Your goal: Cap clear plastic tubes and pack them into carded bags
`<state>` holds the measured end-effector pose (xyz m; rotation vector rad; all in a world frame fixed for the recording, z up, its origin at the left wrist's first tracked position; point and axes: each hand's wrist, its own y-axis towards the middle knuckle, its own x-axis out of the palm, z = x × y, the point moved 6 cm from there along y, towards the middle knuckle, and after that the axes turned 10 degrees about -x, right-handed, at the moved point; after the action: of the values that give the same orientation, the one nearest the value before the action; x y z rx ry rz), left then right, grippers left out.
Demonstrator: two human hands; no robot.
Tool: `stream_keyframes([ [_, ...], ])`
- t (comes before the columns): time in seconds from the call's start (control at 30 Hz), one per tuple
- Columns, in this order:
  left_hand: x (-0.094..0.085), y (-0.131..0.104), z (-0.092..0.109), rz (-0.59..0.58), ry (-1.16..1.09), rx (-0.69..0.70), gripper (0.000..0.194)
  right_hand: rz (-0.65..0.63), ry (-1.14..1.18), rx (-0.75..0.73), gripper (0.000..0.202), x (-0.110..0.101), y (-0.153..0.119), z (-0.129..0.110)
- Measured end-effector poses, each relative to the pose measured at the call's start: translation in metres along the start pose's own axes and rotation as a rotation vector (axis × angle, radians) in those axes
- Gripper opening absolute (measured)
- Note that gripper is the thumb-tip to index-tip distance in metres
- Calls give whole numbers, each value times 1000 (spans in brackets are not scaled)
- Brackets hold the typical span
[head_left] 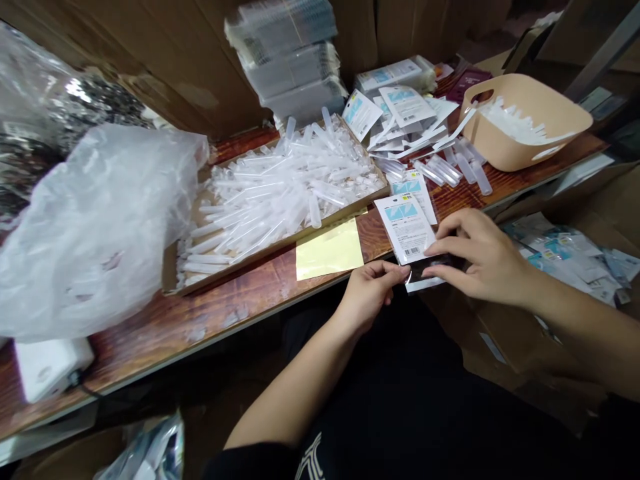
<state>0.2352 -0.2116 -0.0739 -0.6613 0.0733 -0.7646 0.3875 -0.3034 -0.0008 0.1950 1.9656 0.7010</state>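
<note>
One packet (pixel 406 229) bridges left hand (pixel 374 283) and, apparently, right hand (pixel 477 257).

a black short-sleeved top (pixel 380 407) with a pale lined print (pixel 311 460); hands (pixel 483 257) bare.

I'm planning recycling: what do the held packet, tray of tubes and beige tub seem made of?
Packet: likely plastic film, shiny below; its printed white part may be paper. Tray: probably cardboard, dull brown with thin walls. Tub: probably plastic, smooth, matte, with rounded corners.
</note>
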Motion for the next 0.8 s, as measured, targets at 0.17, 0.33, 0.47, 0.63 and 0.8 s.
stream_keyframes([
  [0.17,8,-2,-1,-40,-21,-27,33,-298,146,26,10,24,8,-18],
  [0.33,10,1,-3,-64,-25,-45,25,-388,169,146,14,29,11,-15],
  [0.47,10,4,-3,-65,-45,-49,24,-377,190,182,13,26,12,-15],
  [0.63,12,3,0,-80,-60,-39,23,-374,255,228,13,29,11,-14],
  [0.8,10,2,0,-37,-97,-25,24,-393,433,233,14,23,14,-10],
])
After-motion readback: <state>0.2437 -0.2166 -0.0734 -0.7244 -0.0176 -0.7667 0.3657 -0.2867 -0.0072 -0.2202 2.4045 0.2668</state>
